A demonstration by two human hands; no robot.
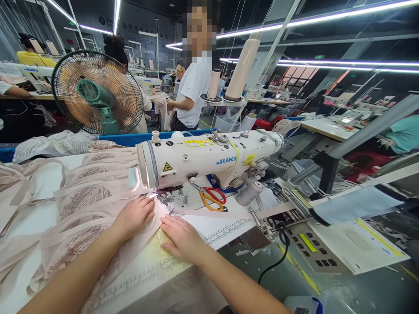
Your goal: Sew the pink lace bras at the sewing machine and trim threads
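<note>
A white sewing machine [193,159] stands before me, its needle area lit at the left end. Pale pink fabric [153,224] runs under the needle area. My left hand [135,216] lies on this fabric with its fingers stretched toward the presser foot, which is partly hidden. Just to the right, my right hand [183,237] rests flat at the fabric's edge, thumb apart from the fingers. A narrow pale strip [212,213] extends from the needle area to the metal guide at right. Pink lace bras [87,198] lie in overlapping rows to the left.
Scissors with red and orange handles [212,198] and a grey thread spool [250,193] lie beside the machine. A control box [347,244] sits at right. Behind are a large fan [98,93], thread cones [242,69] and a standing person in a white shirt [193,89].
</note>
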